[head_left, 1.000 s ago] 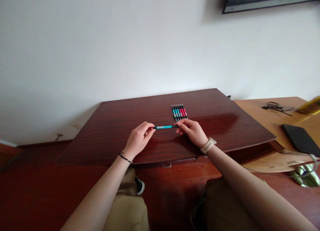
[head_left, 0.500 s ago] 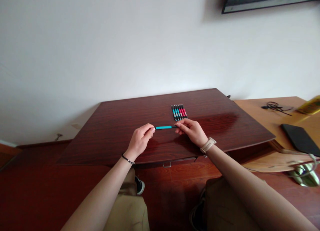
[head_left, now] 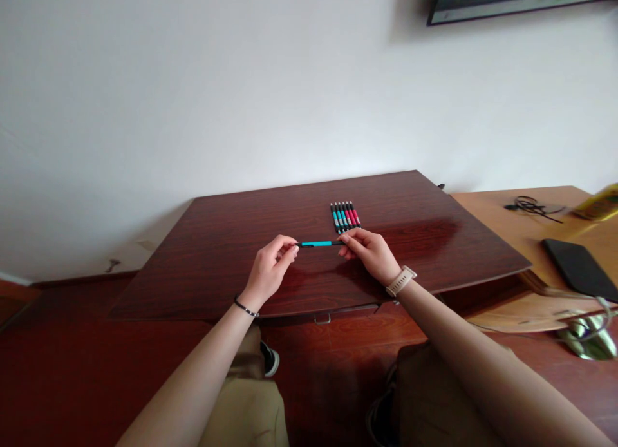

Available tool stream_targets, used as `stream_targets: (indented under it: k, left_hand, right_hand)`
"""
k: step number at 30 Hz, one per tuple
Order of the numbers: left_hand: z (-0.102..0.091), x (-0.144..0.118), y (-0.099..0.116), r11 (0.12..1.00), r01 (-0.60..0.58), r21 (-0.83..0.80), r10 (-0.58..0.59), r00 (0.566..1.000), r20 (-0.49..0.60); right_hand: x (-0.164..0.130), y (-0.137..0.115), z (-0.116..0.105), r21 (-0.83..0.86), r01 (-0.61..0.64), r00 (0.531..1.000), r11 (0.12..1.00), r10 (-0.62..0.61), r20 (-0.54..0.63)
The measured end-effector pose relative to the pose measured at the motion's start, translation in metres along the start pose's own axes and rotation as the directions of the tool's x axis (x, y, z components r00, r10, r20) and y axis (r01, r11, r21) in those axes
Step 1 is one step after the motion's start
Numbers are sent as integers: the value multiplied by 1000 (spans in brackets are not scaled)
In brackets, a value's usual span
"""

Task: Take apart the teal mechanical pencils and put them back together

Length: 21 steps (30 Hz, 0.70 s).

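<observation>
Between my two hands a turquoise pen [head_left: 317, 244] with black ends is held level above the dark wooden table [head_left: 232, 241]. My left hand [head_left: 271, 263] pinches its left end, where a black clip shows along the near side. The fingertips of my right hand [head_left: 369, 252] are closed on the other black end. Just beyond the right hand, a row of pens [head_left: 344, 215] lies side by side on the table, turquoise ones on the left and red ones on the right. The fingers of that hand hide part of the row's near end.
To the right stands a lighter wooden desk [head_left: 502, 221] bearing a coiled black cable [head_left: 531, 207], a black flat device [head_left: 579, 266] and a yellow package [head_left: 599, 203]. A dark screen [head_left: 521, 2] hangs on the white wall. My knees are below the table's front edge.
The pen has turned about its length, so its clip now shows near my left fingers. My left fingers have shifted slightly, and both hands still hold the pen.
</observation>
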<state>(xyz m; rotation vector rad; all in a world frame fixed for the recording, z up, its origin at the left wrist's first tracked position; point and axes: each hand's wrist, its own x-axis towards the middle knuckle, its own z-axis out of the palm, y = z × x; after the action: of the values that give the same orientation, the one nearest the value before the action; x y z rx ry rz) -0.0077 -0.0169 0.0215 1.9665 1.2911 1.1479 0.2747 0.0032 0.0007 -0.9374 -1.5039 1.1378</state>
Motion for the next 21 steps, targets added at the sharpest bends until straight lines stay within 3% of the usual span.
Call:
stream_targets:
  k: [6,12,21]
  left_hand:
    - [-3,-1,-2,1000,5,30,-6,999,33]
    - [0,0,-2,1000,-23,20,23,999,-26]
    - [-1,1,-2,1000,1,9,-1,1000,17]
  right_hand:
    - [0,-1,0,-8,-2,1000,1000,2,8]
    - [0,-1,0,-3,5,1000,1000,-5,-2]
    - [0,-3,1,-17,-4,1000,1000,4,11]
